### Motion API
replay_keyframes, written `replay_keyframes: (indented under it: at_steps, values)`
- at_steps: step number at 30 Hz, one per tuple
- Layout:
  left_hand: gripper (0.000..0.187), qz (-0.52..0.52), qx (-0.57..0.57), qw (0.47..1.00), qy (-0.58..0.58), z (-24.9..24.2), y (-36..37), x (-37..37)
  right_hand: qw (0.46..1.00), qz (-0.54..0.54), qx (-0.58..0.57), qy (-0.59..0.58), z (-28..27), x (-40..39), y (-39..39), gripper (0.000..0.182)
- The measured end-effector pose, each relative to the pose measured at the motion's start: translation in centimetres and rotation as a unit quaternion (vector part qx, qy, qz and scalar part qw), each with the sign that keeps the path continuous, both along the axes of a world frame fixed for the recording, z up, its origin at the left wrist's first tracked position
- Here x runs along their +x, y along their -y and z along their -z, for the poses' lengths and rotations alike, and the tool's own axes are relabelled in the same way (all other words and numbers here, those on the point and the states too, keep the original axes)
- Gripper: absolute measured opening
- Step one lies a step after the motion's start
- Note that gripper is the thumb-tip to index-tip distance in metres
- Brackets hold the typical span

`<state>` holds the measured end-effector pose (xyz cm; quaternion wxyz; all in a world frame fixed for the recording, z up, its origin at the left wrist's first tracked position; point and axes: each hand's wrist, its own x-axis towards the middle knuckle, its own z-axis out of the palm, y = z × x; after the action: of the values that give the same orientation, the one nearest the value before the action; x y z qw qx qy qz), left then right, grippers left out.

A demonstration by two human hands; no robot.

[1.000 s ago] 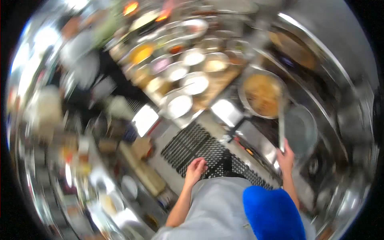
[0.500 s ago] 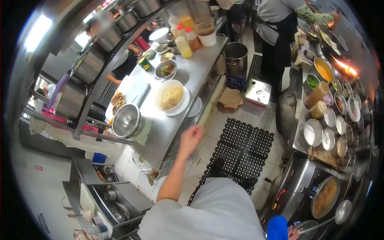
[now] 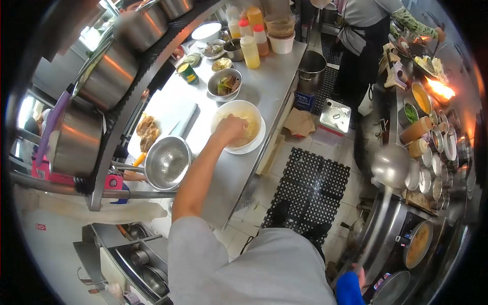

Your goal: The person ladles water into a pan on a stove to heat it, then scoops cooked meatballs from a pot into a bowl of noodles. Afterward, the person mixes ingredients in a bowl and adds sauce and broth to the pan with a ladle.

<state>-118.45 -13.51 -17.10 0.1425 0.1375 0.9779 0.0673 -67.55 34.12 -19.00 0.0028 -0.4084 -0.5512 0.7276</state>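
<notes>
My left hand [image 3: 233, 129] reaches down into a white bowl [image 3: 258, 114], its bunched fingers on the pale noodles [image 3: 251, 126]. The fingertips are partly hidden. That bowl sits on a white plate [image 3: 260, 140] at the steel counter's edge. Low on the right, my right hand [image 3: 360, 275], below a blue covering at the wrist, is closed around the handle of a steel ladle [image 3: 390, 166]. The ladle is raised above the floor and stove edge, its handle blurred. Near my left forearm lies a steel colander [image 3: 168, 162].
A metal bowl of food [image 3: 224, 84], a can [image 3: 187, 73] and squeeze bottles [image 3: 250, 52] stand along the counter [image 3: 223, 190]. A co-worker [image 3: 363, 46] works by an open flame [image 3: 439, 89]. Pans [image 3: 419, 244] sit on the stove at right. A black mat [image 3: 310, 188] covers the floor.
My left hand has moved from beside the counter up into the noodle bowl. My right hand has swung the ladle up and away from the pans. The view has shifted slightly.
</notes>
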Motion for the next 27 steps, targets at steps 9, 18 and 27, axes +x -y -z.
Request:
replay_keyframes:
  at_steps: [9,18,27]
  values:
    - [0.026,0.057,-0.048,0.996,-0.041,0.6,0.7,-0.1,0.969,-0.241,-0.023,0.052,-9.8,-19.2,13.3,0.034]
    - [0.025,-0.172,0.139,0.961,-0.166,-3.2,6.2,5.3,0.912,-0.382,0.15,0.017,-10.1,-21.3,13.1,0.049]
    - [0.032,-0.355,0.333,0.868,-0.1,1.1,5.0,13.9,0.718,-0.587,0.369,-0.067,-14.1,-30.1,13.9,0.055]
